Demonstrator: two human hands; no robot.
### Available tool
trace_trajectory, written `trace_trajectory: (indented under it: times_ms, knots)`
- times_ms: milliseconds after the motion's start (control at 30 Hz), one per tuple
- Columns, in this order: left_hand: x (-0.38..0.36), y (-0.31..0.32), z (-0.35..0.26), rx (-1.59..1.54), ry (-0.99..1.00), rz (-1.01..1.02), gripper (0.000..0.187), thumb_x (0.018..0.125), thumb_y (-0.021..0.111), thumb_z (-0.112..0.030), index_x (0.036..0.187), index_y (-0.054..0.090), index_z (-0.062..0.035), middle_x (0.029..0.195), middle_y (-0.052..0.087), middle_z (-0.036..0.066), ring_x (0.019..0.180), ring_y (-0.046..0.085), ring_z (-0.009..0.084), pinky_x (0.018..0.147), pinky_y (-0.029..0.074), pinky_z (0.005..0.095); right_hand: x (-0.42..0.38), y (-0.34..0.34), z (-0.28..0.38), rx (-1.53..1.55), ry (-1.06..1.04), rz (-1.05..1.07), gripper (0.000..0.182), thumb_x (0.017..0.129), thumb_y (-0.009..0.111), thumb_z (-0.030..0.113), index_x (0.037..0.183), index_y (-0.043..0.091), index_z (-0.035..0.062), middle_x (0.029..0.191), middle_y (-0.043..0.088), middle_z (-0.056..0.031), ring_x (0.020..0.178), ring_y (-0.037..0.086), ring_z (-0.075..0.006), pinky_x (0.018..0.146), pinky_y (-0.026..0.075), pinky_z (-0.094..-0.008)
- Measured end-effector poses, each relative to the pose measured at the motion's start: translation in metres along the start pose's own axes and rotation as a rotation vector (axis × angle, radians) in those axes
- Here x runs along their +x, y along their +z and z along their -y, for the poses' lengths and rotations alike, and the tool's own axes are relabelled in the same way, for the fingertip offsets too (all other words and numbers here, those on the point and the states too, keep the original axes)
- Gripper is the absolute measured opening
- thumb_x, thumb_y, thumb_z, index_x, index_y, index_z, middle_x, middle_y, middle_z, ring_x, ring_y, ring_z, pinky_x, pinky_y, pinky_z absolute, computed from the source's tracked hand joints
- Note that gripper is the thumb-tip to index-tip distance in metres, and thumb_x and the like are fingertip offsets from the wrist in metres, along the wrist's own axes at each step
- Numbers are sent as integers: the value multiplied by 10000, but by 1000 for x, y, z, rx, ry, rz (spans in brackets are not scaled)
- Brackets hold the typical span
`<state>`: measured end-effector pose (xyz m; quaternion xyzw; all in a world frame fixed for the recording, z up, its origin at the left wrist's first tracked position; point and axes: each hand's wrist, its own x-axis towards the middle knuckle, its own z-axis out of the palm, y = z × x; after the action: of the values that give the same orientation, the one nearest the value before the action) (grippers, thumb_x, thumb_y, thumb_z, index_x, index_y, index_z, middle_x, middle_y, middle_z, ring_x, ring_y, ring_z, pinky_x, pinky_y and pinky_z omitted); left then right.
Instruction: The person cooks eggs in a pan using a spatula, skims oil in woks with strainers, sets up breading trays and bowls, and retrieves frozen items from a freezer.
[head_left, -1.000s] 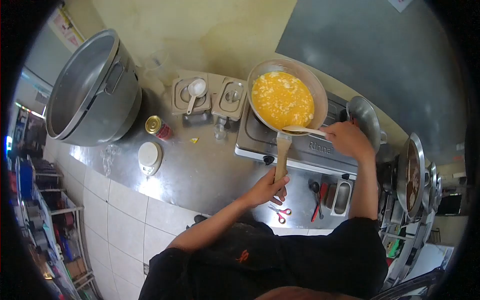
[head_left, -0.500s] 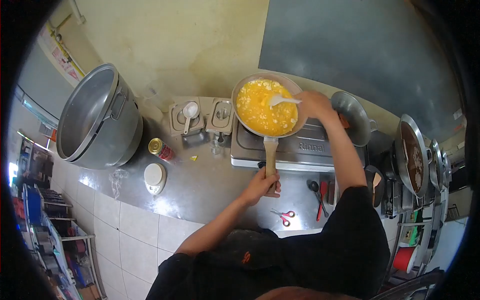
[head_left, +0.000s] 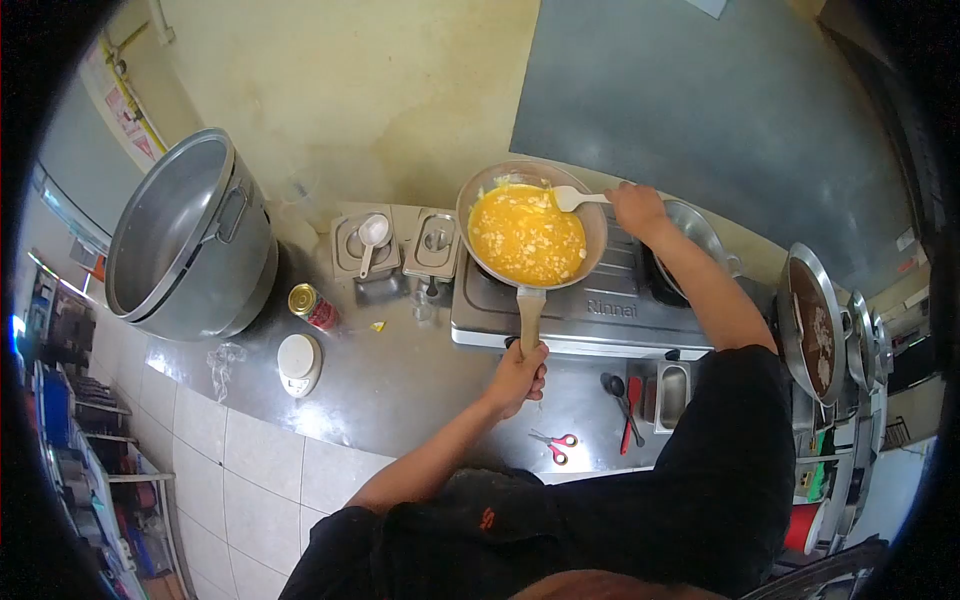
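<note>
So we've got the pan [head_left: 598,238] just above the middle of the frame, sitting on the left part of the silver stove [head_left: 612,312], with a runny yellow mix [head_left: 525,238] full of pale lumps inside. Our left hand [head_left: 517,380] is below it, fingers closed around the lower end of the handle [head_left: 531,318], which points down at us. Our right hand [head_left: 637,211] is up beside the pan's right rim, gripping a pale spatula [head_left: 576,198] whose head is inside the pan at the mix's upper right edge. So the pan's body is up from our left hand and left of our right one, neither hand on the bowl part.

Lower down, right of our left hand, there's a pair of scissors [head_left: 557,448] with red handles, then a black spoon [head_left: 616,388] and a red utensil [head_left: 633,405]. Left of the stove we've got two lidded metal containers [head_left: 432,250], with a white scoop [head_left: 373,232] on the left one.
</note>
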<state>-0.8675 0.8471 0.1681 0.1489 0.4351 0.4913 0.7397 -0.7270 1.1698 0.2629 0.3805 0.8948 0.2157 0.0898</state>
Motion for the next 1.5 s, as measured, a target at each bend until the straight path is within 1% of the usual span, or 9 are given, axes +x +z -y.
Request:
trace_trajectory:
  times_ms: [167,400,700,867,1067,1200,1333,1367,1500]
  knots:
    - [3,-7,-6,69,-7,1,201,952,533,-285,1002,392,-150,688,421,-24,512,388,75,443,350,240,14,18,3,127,-42,-115,311,881,451,141,1139,626,148,935,628,-168,835,652,-313,717,522,-435]
    - [1,-19,-16,142,-41,61,234,948,530,-285,1041,373,-139,703,431,-16,519,411,77,458,393,254,49,36,9,278,-90,-152,433,854,485,76,1260,576,196,944,624,-149,920,626,-333,789,499,-446]
    - [-1,-22,-21,166,-64,84,214,944,531,-259,1048,382,-147,708,423,-17,538,408,80,469,389,258,84,7,35,391,-292,13,344,883,522,140,1200,623,224,946,601,-115,929,594,-308,818,456,-425]
    - [0,-19,-20,164,-77,62,212,946,535,-252,1054,385,-148,711,412,-17,546,393,86,468,371,260,71,-6,42,478,-499,-170,373,822,542,39,1119,668,226,951,612,-73,978,587,-259,890,426,-411]
    - [1,-17,-14,101,-44,43,224,932,546,-240,1046,392,-124,708,440,-10,521,434,81,437,408,251,35,-54,38,330,-590,-145,374,798,530,11,1069,698,207,916,615,-38,953,584,-218,830,413,-379]
    - [3,-15,-11,102,-4,-1,206,929,548,-230,1035,408,-124,699,439,-10,501,419,81,427,389,249,21,-81,34,238,-550,-205,333,801,532,34,1007,716,220,856,639,-36,894,614,-224,784,432,-374]
    - [2,-12,-9,70,3,-27,186,929,545,-223,1021,415,-126,688,438,-11,483,399,79,413,364,254,27,-103,23,12,-334,-68,173,802,560,117,852,717,169,777,659,-69,815,647,-245,727,450,-379]
    - [2,-10,-10,72,0,-24,186,929,545,-223,1021,415,-126,688,438,-11,483,399,79,413,364,254,33,-104,18,-62,-238,37,142,802,568,143,804,710,151,765,664,-72,804,653,-247,712,451,-378]
    - [2,-8,-7,56,-6,-44,176,930,556,-241,993,423,-145,676,423,-25,475,374,70,409,328,248,66,-70,1,-244,-200,-16,141,806,569,151,765,702,135,785,672,-72,796,657,-241,706,447,-378]
